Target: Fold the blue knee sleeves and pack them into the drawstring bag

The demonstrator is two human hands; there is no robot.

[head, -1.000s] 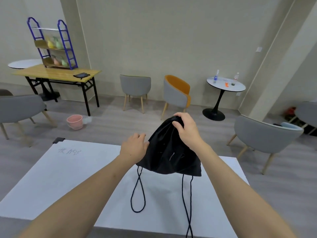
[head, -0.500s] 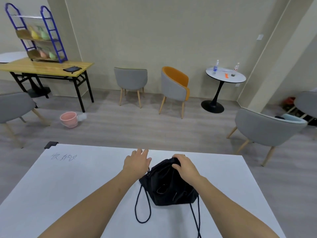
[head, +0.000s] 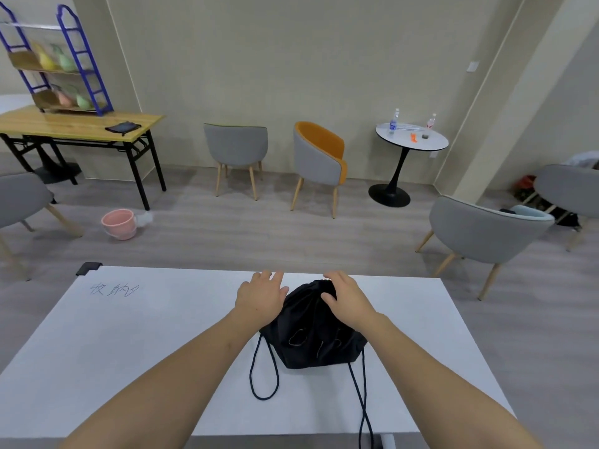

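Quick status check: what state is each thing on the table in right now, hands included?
Bag: cinched shut at the top, bulging, lying on the table.
Cords: slack, trailing toward the near edge.
Left hand: open, flat beside the bag.
Right hand: open, resting on the bag's top.
Knee sleeves: not visible.

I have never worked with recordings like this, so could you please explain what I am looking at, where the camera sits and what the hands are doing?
There is no machine here: a person wears a wide-angle camera on the head, looking forward and down at two bare arms. On the white table lies a black drawstring bag, its mouth gathered shut and its cords trailing toward the person. The left hand rests flat beside the bag; the right hand lies open on its top. Neither hand grips anything. No blue knee sleeves show.
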